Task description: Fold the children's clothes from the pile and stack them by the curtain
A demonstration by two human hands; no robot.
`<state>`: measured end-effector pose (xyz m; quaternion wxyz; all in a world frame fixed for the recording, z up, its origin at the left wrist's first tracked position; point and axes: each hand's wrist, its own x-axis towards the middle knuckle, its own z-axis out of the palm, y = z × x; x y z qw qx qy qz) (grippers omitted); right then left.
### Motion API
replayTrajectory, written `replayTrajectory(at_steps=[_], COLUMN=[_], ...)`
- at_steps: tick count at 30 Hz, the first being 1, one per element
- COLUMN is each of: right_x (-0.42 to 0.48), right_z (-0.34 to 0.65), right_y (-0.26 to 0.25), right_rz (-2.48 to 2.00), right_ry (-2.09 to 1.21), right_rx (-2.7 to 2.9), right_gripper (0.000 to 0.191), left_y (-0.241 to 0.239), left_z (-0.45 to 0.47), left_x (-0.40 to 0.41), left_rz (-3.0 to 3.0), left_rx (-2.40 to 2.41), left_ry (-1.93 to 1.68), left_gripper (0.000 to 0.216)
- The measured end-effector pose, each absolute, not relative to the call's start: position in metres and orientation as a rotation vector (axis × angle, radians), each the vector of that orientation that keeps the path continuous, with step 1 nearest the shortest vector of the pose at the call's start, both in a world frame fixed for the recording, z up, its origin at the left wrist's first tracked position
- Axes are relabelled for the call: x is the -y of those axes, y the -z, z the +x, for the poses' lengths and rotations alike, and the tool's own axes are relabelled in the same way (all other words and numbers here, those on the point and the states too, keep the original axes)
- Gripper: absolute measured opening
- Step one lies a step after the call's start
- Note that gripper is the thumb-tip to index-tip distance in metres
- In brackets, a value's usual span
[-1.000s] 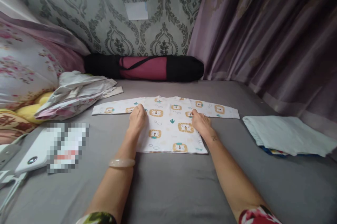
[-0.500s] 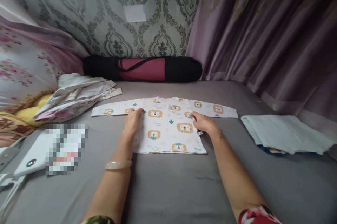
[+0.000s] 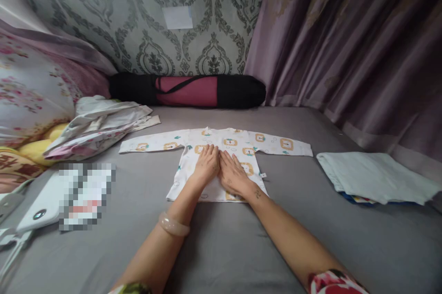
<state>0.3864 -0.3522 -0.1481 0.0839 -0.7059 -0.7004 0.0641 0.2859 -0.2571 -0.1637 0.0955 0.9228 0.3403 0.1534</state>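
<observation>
A small white baby shirt (image 3: 269,140) with lion prints lies flat on the grey bed sheet (image 3: 221,248), both sleeves spread out sideways. My left hand (image 3: 207,165) and my right hand (image 3: 233,172) lie side by side on the middle of the shirt's body, palms down, fingers stretched flat and close together. Neither hand holds anything. A pale bangle (image 3: 173,225) sits on my left wrist.
A folded pale blue cloth (image 3: 376,176) lies at the right over a colourful piece. A heap of white and floral clothes (image 3: 100,123) lies at the left by floral pillows (image 3: 31,96). A black and pink roll bag (image 3: 188,90) rests against the wall. Curtains hang at the right.
Both hands have moved inward from the shirt's two sides to its middle and now lie flat together there. The shirt's body looks narrower near the hem.
</observation>
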Motion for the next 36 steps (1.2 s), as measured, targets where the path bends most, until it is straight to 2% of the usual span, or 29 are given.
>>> replayTrajectory(at_steps=[5,11,18,27,36], right_x=[0.355,0.354,0.355,0.408,0.472], right_z=[0.394,0.421,0.437,0.440,0.427], right_y=[0.154,0.155,0.156,0.150,0.136], right_rz=[-2.168,-2.371,-2.458,-2.180,-1.962], right_ry=[-0.212,-0.135,-0.095,-0.232,-0.345], right_rx=[1.992,1.767,1.722,2.133,2.327], right_gripper=[0.057,0.059,0.062,0.065,0.058], left_y=[0.173,0.170,0.165,0.158,0.153], left_z=[0.274,0.257,0.233,0.208,0.150], left_x=[0.250,0.241,0.235,0.236,0.249], left_rz=[2.698,2.699,2.793,2.962,2.920], left_rx=[-1.303,-1.492,-1.173,-0.712,-0.671], left_ry=[-0.269,-0.302,-0.312,-0.184,0.058], left_gripper=[0.054,0.057,0.051,0.061,0.073])
